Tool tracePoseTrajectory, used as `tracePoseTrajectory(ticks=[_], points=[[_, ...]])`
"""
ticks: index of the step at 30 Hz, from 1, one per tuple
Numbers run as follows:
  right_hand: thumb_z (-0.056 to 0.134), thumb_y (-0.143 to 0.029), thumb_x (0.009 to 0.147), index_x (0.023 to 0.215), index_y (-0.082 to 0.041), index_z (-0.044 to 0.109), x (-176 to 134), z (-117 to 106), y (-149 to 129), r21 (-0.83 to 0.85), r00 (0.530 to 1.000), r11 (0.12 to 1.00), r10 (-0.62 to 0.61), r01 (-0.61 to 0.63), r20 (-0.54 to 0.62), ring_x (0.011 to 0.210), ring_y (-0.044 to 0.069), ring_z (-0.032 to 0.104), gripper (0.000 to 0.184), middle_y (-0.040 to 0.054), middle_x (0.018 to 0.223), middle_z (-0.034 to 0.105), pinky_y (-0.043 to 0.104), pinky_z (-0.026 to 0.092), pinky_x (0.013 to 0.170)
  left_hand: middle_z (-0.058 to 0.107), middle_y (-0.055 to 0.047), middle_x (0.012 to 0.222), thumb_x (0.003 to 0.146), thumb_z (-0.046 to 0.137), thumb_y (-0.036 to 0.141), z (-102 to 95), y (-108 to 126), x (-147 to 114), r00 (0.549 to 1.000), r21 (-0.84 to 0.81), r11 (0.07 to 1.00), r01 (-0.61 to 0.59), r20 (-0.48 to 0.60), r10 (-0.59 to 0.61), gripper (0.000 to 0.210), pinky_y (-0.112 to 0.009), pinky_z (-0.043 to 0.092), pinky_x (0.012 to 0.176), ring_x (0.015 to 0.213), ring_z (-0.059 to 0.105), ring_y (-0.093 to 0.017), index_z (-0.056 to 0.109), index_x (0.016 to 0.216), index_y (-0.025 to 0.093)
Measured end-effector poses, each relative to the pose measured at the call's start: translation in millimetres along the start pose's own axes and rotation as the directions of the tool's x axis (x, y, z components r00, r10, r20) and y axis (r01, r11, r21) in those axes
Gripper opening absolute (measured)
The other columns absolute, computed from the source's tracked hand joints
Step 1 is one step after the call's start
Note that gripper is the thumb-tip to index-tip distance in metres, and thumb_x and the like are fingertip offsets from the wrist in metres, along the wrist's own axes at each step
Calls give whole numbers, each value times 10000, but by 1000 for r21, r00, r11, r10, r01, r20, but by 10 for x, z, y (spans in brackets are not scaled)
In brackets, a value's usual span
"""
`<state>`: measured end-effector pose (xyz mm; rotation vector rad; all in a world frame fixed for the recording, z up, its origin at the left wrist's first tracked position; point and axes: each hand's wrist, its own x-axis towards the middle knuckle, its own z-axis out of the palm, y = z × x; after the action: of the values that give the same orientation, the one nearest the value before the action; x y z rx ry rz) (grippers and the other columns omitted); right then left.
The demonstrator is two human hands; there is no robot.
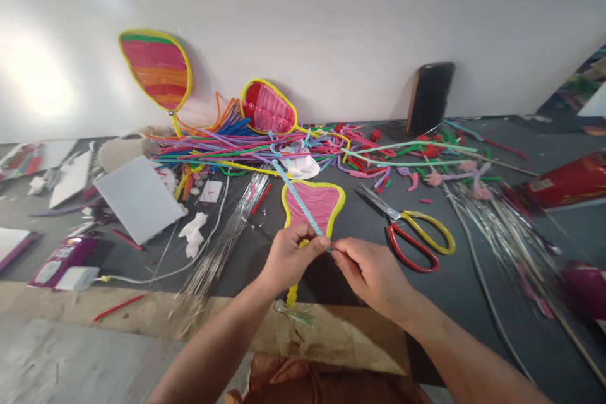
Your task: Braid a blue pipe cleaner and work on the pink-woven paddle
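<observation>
Between thumb and fingers, my left hand (294, 259) pinches a light blue pipe cleaner (303, 207) that slants up and to the left. It looks like two strands twisted together. Close beside it, the closed fingertips of my right hand (374, 271) meet the pipe cleaner's lower end. Under the hands lies a pink fan-shaped piece (315, 196) edged in yellow, its yellow handle (292, 293) pointing toward me. My left hand hides part of that piece. Scissors (402, 227) with one red and one yellow handle lie to the right, blades apart.
A heap of coloured pipe cleaners (213, 148) runs along the wall. Two yellow-rimmed pieces, one striped (158, 69) and one pink-red (269, 107), lean there, as does a phone (430, 99). Thin metal wires (227, 233) and a white card (138, 200) lie left.
</observation>
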<state>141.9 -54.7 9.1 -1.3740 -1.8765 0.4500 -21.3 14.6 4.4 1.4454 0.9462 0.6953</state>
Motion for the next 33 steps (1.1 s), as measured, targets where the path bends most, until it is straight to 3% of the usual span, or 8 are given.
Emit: tracePoseTrajectory(ticks=[5, 9, 12, 16, 20, 23, 29, 33], points=[[436, -245, 943, 846, -204, 597, 12, -1, 43, -24, 999, 999, -29, 28, -27, 654, 157, 624, 192, 48, 705, 669, 259, 442, 610, 420, 33, 582, 806, 597, 479, -5, 26, -5, 999, 63, 998, 13, 41, -16, 398, -223, 298, 559, 579, 351, -85, 518, 618, 137], [426, -303, 946, 785, -216, 561, 18, -15, 0, 209, 980, 959, 173, -189, 94, 582, 127, 587, 227, 8, 645, 631, 240, 440, 576, 453, 27, 579, 754, 639, 525, 35, 52, -2, 997, -91, 995, 48, 59, -43, 426, -219, 323, 550, 575, 388, -90, 527, 617, 138], [432, -384, 939, 786, -209, 546, 30, -21, -43, 482, 899, 760, 347, -437, 267, 578, 113, 599, 258, -7, 665, 625, 230, 467, 572, 510, 12, 597, 737, 670, 513, 60, 61, -6, 995, -219, 973, 69, 82, -52, 401, -232, 374, 567, 581, 456, -105, 568, 658, 134], [527, -515, 867, 792, -174, 547, 52, -4, -63, 686, 789, 395, 377, -611, 486, 529, 101, 586, 349, 0, 677, 620, 234, 469, 530, 570, -8, 614, 746, 697, 450, 69, 54, -23, 994, -341, 937, 74, 104, -41, 337, -245, 405, 600, 591, 515, -116, 616, 698, 126], [564, -529, 842, 759, -168, 518, 40, 41, -77, 766, 788, 220, 305, -604, 535, 414, 64, 480, 373, -43, 559, 543, 208, 393, 452, 586, -21, 631, 769, 698, 387, 65, 49, -34, 988, -421, 906, 49, 155, 19, 280, -248, 409, 618, 603, 525, -112, 645, 692, 123], [523, -499, 875, 729, -187, 485, 16, 45, -103, 777, 834, 322, 321, -541, 448, 407, 61, 449, 346, -55, 551, 504, 208, 377, 444, 598, -26, 658, 763, 703, 390, 68, 50, -34, 987, -430, 901, 53, 157, 17, 270, -256, 417, 631, 620, 529, -117, 668, 715, 127], [453, -266, 923, 810, -196, 551, -23, 18, -64, 252, 974, 940, 222, -228, 51, 506, 100, 545, 165, -14, 598, 597, 222, 399, 527, 580, -7, 666, 709, 738, 422, 67, 33, -21, 1000, -210, 978, 14, -13, -17, 312, -242, 407, 634, 647, 504, -115, 639, 714, 126], [445, -222, 920, 759, -192, 561, -31, 65, 6, -64, 996, 998, 8, -14, -94, 516, 113, 561, 200, 12, 594, 621, 235, 383, 530, 495, 30, 577, 706, 728, 409, 47, 62, -12, 997, 28, 999, 35, -76, -33, 337, -213, 343, 558, 577, 422, -86, 565, 608, 131]])
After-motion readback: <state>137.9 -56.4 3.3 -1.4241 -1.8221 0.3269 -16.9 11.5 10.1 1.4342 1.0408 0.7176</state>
